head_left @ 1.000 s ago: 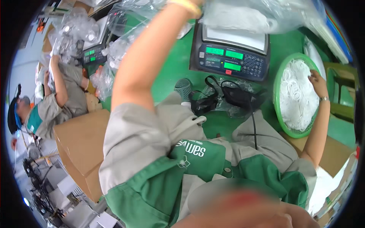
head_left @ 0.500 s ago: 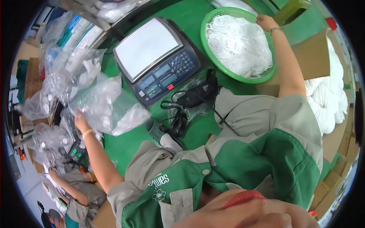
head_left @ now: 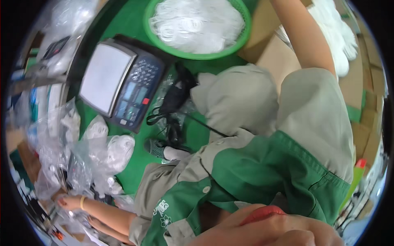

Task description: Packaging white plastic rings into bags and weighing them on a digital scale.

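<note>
At the lower left, my left hand [head_left: 70, 202], with a yellow band at its wrist, is among clear plastic bags [head_left: 82, 164]. Its fingers are small and smeared, so I cannot make out whether they hold anything. White coiled bundles [head_left: 120, 152] show in and beside these bags. My right forearm [head_left: 305, 35] reaches up past the top edge, and the hand itself is out of the picture. Below that forearm stands a cardboard box [head_left: 279, 57], with white cord-like hanks [head_left: 334, 37] beside it.
A green basket [head_left: 197, 56] full of white cord loops [head_left: 197, 24] stands at the top middle. Left of it sits a dark blue weighing scale [head_left: 137, 84] with a white plate. A black bag with straps [head_left: 176, 94] lies before me. Another person's arm [head_left: 102, 230] is below my left forearm.
The whole view has swung, shifting basket and scale leftward. My left hand has moved down and away from the bag it was at. My right hand has left the basket's rim and the picture.
</note>
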The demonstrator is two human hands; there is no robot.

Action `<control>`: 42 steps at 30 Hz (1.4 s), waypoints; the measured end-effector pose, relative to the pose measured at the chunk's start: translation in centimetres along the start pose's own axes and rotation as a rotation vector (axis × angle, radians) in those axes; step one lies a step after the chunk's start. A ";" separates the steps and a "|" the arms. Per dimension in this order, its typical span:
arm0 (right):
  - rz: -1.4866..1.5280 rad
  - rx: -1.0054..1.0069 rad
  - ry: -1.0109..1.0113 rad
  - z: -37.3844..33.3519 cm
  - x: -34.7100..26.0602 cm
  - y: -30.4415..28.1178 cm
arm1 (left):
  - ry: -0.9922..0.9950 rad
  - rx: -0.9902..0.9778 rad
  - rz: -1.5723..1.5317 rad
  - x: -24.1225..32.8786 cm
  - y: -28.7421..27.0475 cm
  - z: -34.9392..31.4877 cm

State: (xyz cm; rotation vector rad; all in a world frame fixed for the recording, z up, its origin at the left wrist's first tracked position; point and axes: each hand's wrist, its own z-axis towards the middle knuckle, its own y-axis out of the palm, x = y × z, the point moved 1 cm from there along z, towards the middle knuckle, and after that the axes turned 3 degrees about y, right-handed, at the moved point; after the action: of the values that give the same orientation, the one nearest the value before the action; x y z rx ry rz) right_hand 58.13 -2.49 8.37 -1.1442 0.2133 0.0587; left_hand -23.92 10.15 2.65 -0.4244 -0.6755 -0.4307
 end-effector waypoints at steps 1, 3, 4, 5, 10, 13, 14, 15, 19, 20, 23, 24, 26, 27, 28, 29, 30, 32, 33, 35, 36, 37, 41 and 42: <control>0.044 -0.023 -0.012 -2.4 -2.9 -2.5 | -0.030 -0.012 -0.172 6.3 2.4 -2.1; 0.134 -0.053 0.012 -7.2 -6.1 -7.2 | 0.114 -0.176 -0.090 11.9 4.9 -2.5; 0.190 -0.043 -0.007 -10.1 -6.7 -9.4 | 0.262 -0.305 0.001 14.2 6.2 -3.2; 0.169 -0.044 0.026 -12.4 -7.4 -11.1 | 0.263 -0.333 -0.026 15.8 7.9 -4.6; 0.205 -0.065 0.387 -21.3 -5.0 -14.5 | 0.469 -0.891 -0.212 23.3 11.6 -10.1; 0.165 -0.155 0.593 -23.1 -4.2 -12.7 | 0.662 -1.052 -0.149 26.1 11.4 -14.3; 0.169 -0.136 0.571 -23.3 -4.0 -11.2 | 0.667 -1.023 -0.145 27.0 10.6 -14.7; 0.226 -0.234 0.527 -23.3 -4.1 -8.8 | 0.686 -1.125 -0.144 27.4 9.9 -15.3; 0.385 -0.493 0.370 -18.8 -5.4 -0.7 | 0.701 -1.441 -0.066 30.7 7.8 -18.5; 0.394 -0.462 0.269 -17.2 -4.3 1.5 | 0.659 -1.501 -0.099 31.9 7.4 -19.3; 0.333 -0.545 0.223 -10.4 -2.6 8.0 | 0.621 -1.662 -0.176 33.2 6.4 -21.0; 0.290 -0.608 0.146 -8.6 -1.1 11.2 | 0.651 -1.698 -0.190 33.3 6.1 -21.6; 0.096 -0.786 -0.049 -5.9 0.2 18.2 | 0.641 -1.752 -0.185 33.1 5.6 -22.7; -0.012 -0.937 -0.133 -5.5 0.0 19.9 | 0.602 -1.791 -0.198 32.5 6.2 -23.3; -0.150 -1.003 -0.178 -6.3 1.1 22.9 | 0.551 -1.839 -0.264 31.9 7.1 -23.9; -0.145 -1.128 -0.033 -6.2 0.6 23.8 | 0.484 -1.887 -0.322 30.7 7.7 -24.3; -0.171 -1.130 0.061 -6.1 0.5 23.9 | 0.446 -1.913 -0.290 30.1 8.3 -24.3; -0.191 -1.021 0.151 -4.7 2.3 24.2 | 0.433 -1.868 -0.306 28.8 10.0 -24.6; -0.234 -0.956 0.207 -3.7 3.1 24.0 | 0.427 -1.851 -0.336 28.2 10.7 -24.9; -0.212 -0.768 0.296 -2.1 6.8 25.0 | 0.397 -1.884 -0.353 26.6 12.2 -25.5; -0.240 -0.711 0.296 -1.5 9.3 25.6 | 0.316 -1.941 -0.369 25.9 13.0 -26.0; -0.228 -0.619 0.355 -0.8 11.0 25.7 | 0.231 -1.996 -0.378 25.2 13.7 -26.4; -0.225 -0.275 0.628 0.9 20.3 26.2 | 0.043 -2.177 -0.351 22.8 17.0 -28.3; -0.246 -0.149 0.735 1.0 21.6 26.2 | 0.010 -2.196 -0.344 22.3 17.4 -28.6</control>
State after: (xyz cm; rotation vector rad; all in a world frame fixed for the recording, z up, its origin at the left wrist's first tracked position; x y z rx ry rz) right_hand 75.34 7.91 -19.02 -1.2951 0.7249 -0.5810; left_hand 14.85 4.84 -6.50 -2.3635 0.0412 -1.4249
